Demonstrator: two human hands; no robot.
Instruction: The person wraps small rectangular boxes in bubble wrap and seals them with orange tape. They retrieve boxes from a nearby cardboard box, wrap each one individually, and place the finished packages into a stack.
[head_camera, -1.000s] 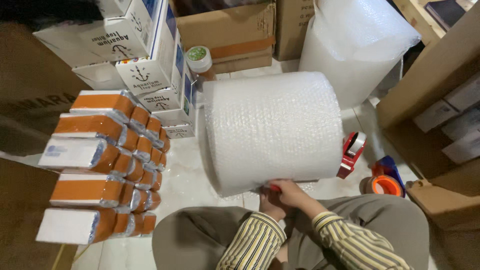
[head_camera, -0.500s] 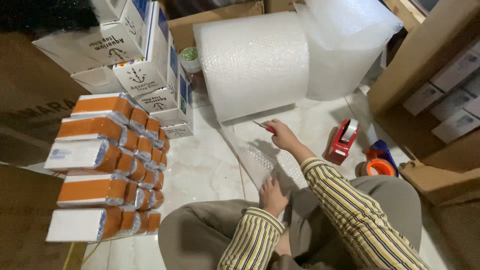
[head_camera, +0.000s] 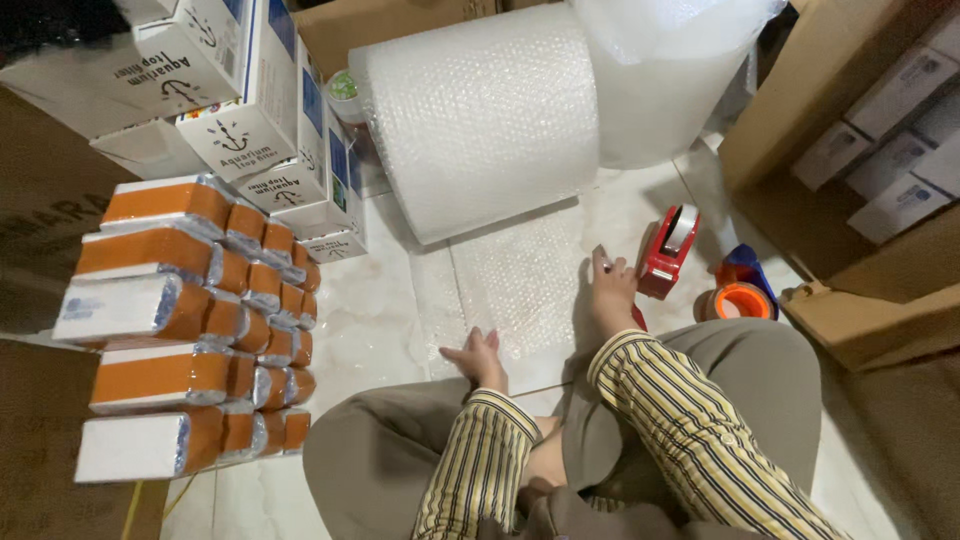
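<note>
both grips open, left hand (head_camera: 478, 357) and right hand (head_camera: 610, 290) flat on bubble wrap sheet (head_camera: 515, 285) running lengthwise toward its roll (head_camera: 480, 120).

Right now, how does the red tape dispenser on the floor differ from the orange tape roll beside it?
The red tape dispenser stands upright and carries a pale roll; the orange tape roll lies flat, its hole facing up. The dispenser sits nearer the right hand; the roll lies farther right. Both rest on the pale floor.

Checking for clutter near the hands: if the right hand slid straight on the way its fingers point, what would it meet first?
Probably the red tape dispenser: the right hand points up and away along the bubble wrap sheet, the dispenser close beside its fingertips; depth is unclear.
</note>
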